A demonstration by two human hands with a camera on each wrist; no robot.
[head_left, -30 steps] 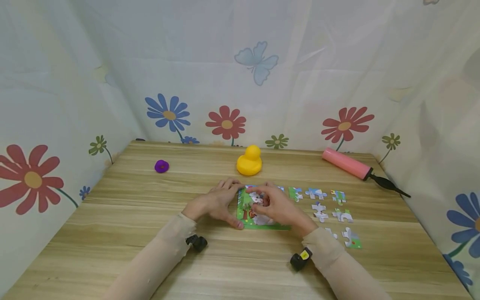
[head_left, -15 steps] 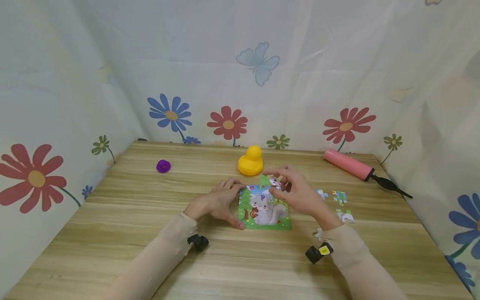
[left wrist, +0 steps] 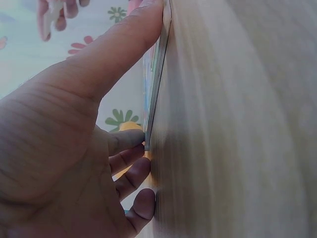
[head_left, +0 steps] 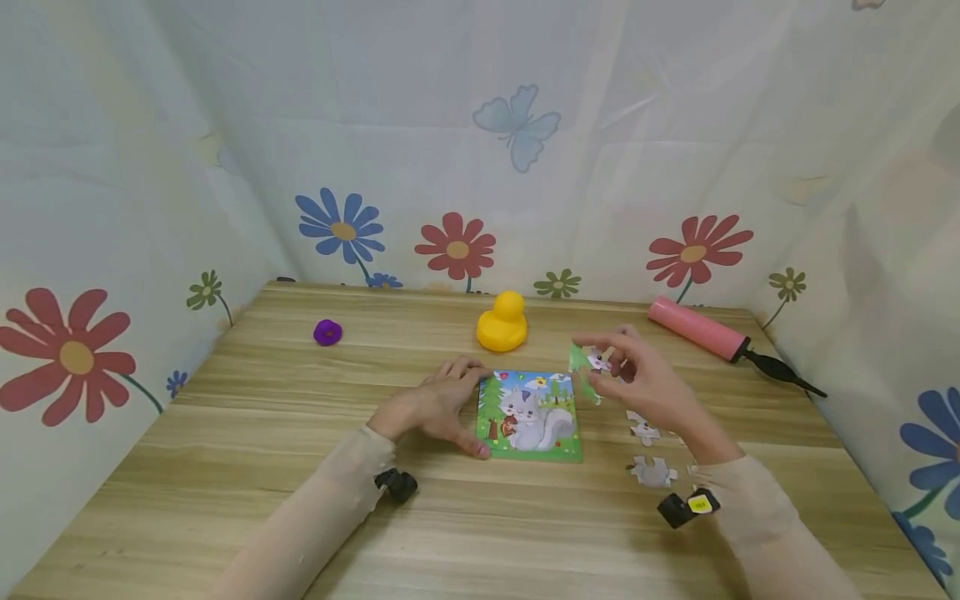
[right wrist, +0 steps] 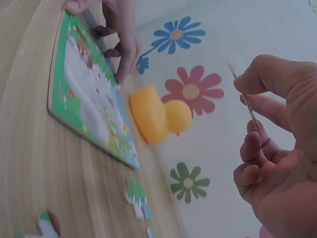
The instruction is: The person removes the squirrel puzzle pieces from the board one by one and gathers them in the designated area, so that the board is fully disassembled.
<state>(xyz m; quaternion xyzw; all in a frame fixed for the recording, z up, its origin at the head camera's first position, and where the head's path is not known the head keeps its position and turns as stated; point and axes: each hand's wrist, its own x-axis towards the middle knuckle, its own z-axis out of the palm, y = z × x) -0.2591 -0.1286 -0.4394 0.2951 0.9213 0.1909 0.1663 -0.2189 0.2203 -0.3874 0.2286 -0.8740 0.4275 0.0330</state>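
Piece (head_left: 597, 360): pinched between thumb and fingers of right hand (head_left: 643, 385), lifted off the table, just right of the board's top-right corner. One second ago this hand was over the board's picture; half a second ago it was above the board's top edge with the piece already up. So the piece came out of the board and is travelling right, toward the loose pieces (head_left: 645, 432). Judgement: take-apart in progress, one more piece out.

Board (head_left: 529, 417): flat on table (head_left: 225, 467), squirrel picture with green border showing; unmoved across the three head views. From here I cannot tell where the lifted piece left its gap.

Left hand (head_left: 438, 406): fingers pressed to the board's left edge, thumb along the near corner, holding it steady; same place as before.

Right-wrist view: piece seen edge-on, thin (right wrist: 243, 96).

Further out: duck (head_left: 502, 322) behind the board, purple ring (head_left: 327, 332) far left, pink pump (head_left: 696, 328) far right.

Writing: none legible on board, pieces or pump. The yellow tag on the right wrist camera (head_left: 687, 507) is too small to read.
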